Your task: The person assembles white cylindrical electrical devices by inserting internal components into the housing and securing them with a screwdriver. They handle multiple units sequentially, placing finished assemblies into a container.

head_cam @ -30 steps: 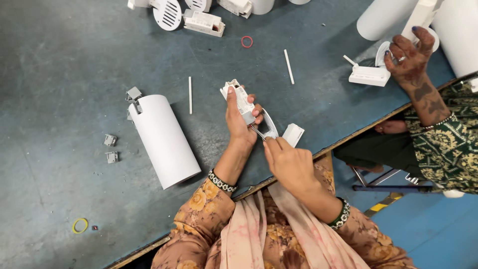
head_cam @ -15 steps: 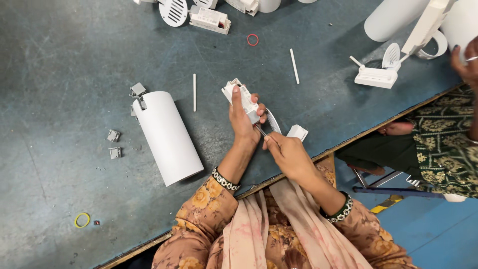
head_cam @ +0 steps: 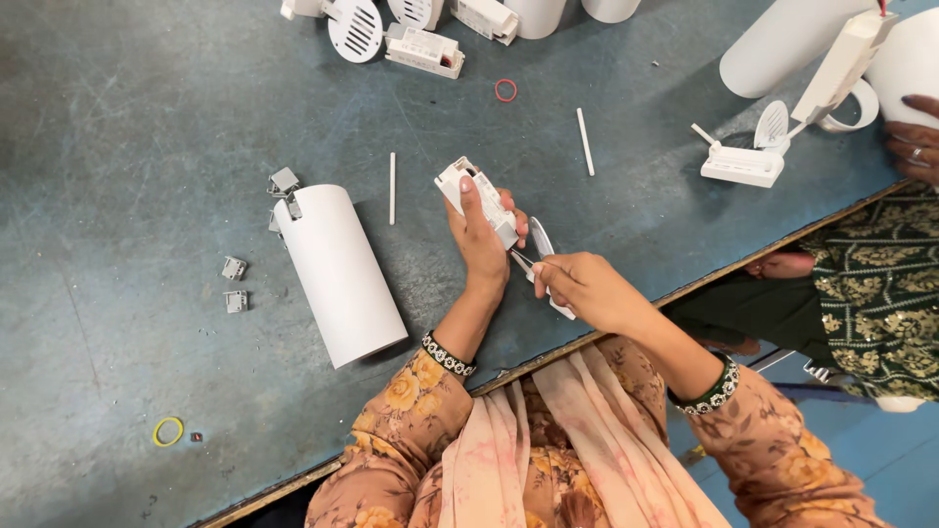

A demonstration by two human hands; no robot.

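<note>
Left hand (head_cam: 481, 240) fingers clamp the white driver box (head_cam: 476, 200) steady, right hand (head_cam: 585, 288) fingers pinching a thin tool (head_cam: 523, 260) w/ tip at its end.

Co-worker's hand (head_cam: 915, 147) pulled back to right edge; white bracket (head_cam: 839, 61) now lies uncovered

I see no packages, signs or screens on the blue-grey worktable (head_cam: 147, 147) in front of me. The one thing that might carry a label is the small white rectangular module (head_cam: 476, 200) held in my left hand (head_cam: 481, 244); any sticker on it is too small to make out.
</note>
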